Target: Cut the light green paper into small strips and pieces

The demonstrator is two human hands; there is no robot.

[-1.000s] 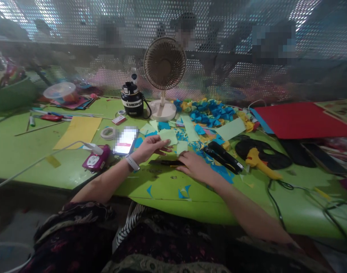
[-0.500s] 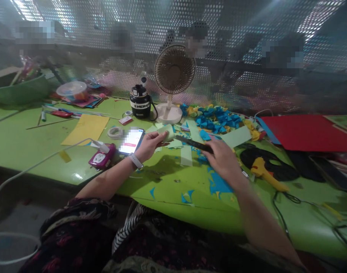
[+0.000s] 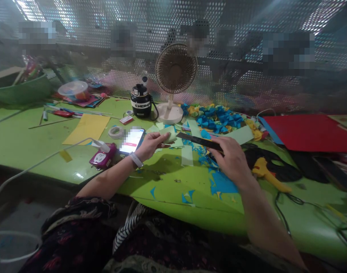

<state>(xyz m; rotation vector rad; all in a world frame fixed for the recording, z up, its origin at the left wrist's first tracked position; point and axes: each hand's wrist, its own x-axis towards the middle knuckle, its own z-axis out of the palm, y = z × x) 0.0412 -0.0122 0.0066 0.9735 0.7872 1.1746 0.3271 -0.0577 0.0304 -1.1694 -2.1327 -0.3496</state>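
Note:
My left hand (image 3: pixel 152 146) grips a curled pale green paper strip (image 3: pixel 168 133) between thumb and fingers, just right of a lit phone (image 3: pixel 132 140) lying on the green table (image 3: pixel 48 140). My right hand (image 3: pixel 233 161) holds a long flat black tool (image 3: pixel 199 141) by one end, its tip reaching toward the green paper. I cannot tell whether it is a cutter or a ruler. Loose pale green strips (image 3: pixel 187 155) and blue paper scraps (image 3: pixel 221 182) lie beneath and around my hands.
A heap of blue and yellow paper pieces (image 3: pixel 219 118) lies behind my hands, beside a fan (image 3: pixel 175 68) and a black bottle (image 3: pixel 141 100). A yellow glue gun (image 3: pixel 264 170) lies to the right. A pink socket (image 3: pixel 103 156), tape roll (image 3: pixel 116 132) and yellow sheet (image 3: pixel 86 129) lie left.
Since the earliest frame, my right hand has lifted the black tool off the table. My left hand has raised the green paper, which is now curled. The view has shifted slightly.

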